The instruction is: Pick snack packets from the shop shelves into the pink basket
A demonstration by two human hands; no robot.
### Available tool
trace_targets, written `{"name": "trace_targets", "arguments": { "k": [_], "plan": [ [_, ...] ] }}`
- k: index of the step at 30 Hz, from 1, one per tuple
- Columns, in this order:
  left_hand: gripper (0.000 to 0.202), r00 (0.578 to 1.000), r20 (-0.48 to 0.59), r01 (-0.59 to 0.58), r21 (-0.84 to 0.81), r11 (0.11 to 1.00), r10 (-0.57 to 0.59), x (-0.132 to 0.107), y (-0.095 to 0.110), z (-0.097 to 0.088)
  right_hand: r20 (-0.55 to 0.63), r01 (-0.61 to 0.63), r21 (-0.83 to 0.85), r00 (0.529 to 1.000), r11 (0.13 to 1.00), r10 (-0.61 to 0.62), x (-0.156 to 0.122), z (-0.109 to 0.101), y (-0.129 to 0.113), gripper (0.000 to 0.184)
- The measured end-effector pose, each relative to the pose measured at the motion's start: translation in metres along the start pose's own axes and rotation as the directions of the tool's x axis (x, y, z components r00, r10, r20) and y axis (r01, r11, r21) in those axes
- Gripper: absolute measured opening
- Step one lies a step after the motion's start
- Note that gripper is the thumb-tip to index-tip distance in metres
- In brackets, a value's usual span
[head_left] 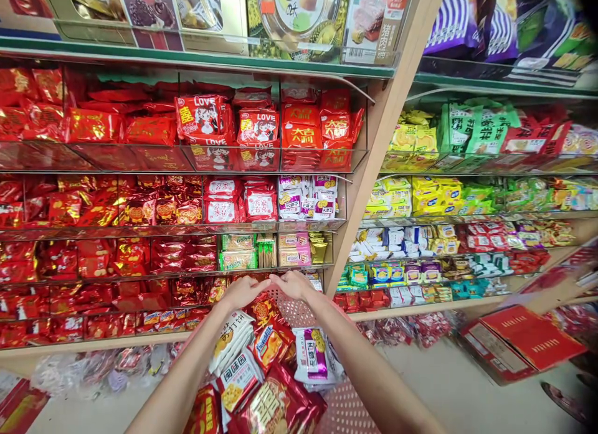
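A pink perforated plastic basket (346,408) is in front of me, low in the view. My left hand (245,292) and my right hand (293,286) are close together at its far rim, closed over the edge, with their fingertips mostly hidden. Inside lie packaged snacks: a large red packet with gold print (279,404), a white and purple packet (314,354), an orange-red packet (271,344), a white packet with a biscuit picture (237,379) and a stack of pale cracker packs (232,340). My forearms cover parts of the basket's sides.
Shelves of red wrapped snacks (149,129) rise ahead, with clear plastic fronts. A slanted wooden upright (374,147) divides them from shelves of yellow and green packets (420,197). On the floor are a red carton (523,344) at right and plastic bags (88,373) at left.
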State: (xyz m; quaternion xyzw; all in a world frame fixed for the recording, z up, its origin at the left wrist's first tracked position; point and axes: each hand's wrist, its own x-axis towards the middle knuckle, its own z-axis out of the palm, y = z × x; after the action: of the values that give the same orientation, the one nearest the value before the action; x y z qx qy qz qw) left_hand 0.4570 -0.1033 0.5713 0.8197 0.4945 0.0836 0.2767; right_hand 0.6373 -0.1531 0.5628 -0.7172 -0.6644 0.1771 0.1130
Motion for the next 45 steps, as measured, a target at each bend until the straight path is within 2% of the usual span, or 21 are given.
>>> {"name": "trace_targets", "arguments": {
  "k": [8, 21, 34, 39, 45],
  "plan": [
    [0.054, 1.0, 0.006, -0.02, 0.002, 1.0, 0.02, 0.009, -0.008, 0.0, -0.025, 0.006, -0.029, 1.0, 1.0, -0.007, 0.007, -0.001, -0.005, 0.082],
    [0.058, 1.0, 0.023, -0.016, -0.028, 0.999, 0.017, 0.011, -0.01, -0.016, -0.043, 0.017, -0.051, 0.999, 0.999, -0.019, 0.019, -0.006, -0.018, 0.078],
    [0.058, 0.999, 0.027, -0.029, -0.063, 0.998, 0.031, 0.019, -0.009, -0.001, -0.049, -0.027, -0.082, 0.999, 0.996, 0.023, 0.009, -0.008, -0.01, 0.079],
    [0.059, 0.999, 0.031, -0.028, -0.057, 0.998, 0.03, 0.012, -0.006, 0.001, -0.046, -0.013, -0.098, 0.999, 0.995, 0.009, 0.004, -0.01, -0.01, 0.083],
    [0.057, 1.0, 0.02, 0.009, -0.033, 0.999, -0.009, -0.009, 0.009, 0.004, -0.026, 0.017, -0.101, 0.999, 0.995, -0.02, -0.012, -0.012, -0.007, 0.084]
  ]
}}
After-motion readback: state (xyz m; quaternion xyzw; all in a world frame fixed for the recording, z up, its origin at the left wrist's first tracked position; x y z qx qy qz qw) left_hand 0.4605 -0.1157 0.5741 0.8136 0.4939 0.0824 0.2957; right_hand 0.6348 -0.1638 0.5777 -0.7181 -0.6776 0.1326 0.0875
